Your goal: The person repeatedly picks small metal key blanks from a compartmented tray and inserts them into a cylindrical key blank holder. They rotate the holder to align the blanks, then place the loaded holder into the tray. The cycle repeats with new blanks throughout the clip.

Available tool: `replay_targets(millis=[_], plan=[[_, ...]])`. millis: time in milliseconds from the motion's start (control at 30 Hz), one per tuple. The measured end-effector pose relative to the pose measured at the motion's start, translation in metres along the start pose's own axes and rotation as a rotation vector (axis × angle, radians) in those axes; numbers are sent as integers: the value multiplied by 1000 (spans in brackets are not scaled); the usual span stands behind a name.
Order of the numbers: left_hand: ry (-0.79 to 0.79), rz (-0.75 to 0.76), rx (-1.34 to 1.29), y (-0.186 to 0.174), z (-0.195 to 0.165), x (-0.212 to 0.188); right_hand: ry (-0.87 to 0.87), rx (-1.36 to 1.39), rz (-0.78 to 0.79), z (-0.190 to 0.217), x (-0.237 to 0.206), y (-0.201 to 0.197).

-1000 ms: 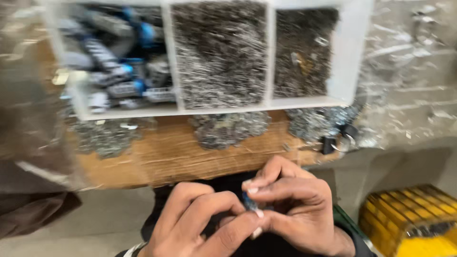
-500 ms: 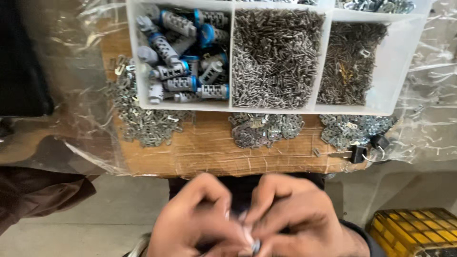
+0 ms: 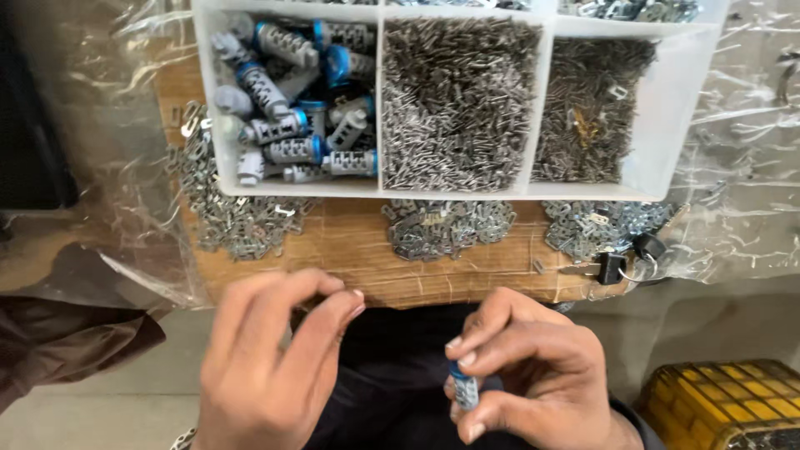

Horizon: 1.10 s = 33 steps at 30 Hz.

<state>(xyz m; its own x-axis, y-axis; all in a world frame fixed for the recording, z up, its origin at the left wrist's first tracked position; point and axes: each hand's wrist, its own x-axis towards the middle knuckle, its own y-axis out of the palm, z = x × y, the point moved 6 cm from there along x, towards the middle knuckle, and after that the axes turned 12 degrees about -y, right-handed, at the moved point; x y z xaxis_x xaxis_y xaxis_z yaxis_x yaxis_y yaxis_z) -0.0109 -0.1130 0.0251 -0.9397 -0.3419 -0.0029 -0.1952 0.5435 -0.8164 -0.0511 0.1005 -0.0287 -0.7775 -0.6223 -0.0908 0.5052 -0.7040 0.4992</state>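
Head view: the right hand point(image 3: 533, 375) pinches a small grey cylinder with a blue band point(image 3: 465, 388) between thumb and fingertips, holding it upright below the near edge of the wooden board point(image 3: 350, 250). The left hand point(image 3: 267, 358) is level with it and well apart from it; its fingers are curled loosely with thumb and forefinger close together, and whether anything lies between them cannot be told. On the board stands a white compartment tray point(image 3: 379, 187): the left compartment holds grey-and-blue cylinders point(image 3: 292, 108) of the same kind, the middle compartment holds a mass of small metal pins point(image 3: 454, 100), and the right compartment holds finer dark metal parts point(image 3: 587, 108). Three heaps of flat metal clips point(image 3: 442, 227) lie on the board just in front of the tray. A yellow crate point(image 3: 725, 400) sits at the lower right
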Motion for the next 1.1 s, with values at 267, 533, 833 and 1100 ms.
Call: replay_targets(millis=[267,533,833,1100], plan=[[-323,-171,-196,-4,-3,-3,43,76,-118,-11,2,-6],[-80,-30,-433,30,-44,-19,10,21,-154,-5,-10,-17],[-643,674,-1337,60,-3,-44,-24,-172,233,-4,-4,-6],[33,-101,232,26,-10,-33,-4,109,-111,-7,-6,-14]])
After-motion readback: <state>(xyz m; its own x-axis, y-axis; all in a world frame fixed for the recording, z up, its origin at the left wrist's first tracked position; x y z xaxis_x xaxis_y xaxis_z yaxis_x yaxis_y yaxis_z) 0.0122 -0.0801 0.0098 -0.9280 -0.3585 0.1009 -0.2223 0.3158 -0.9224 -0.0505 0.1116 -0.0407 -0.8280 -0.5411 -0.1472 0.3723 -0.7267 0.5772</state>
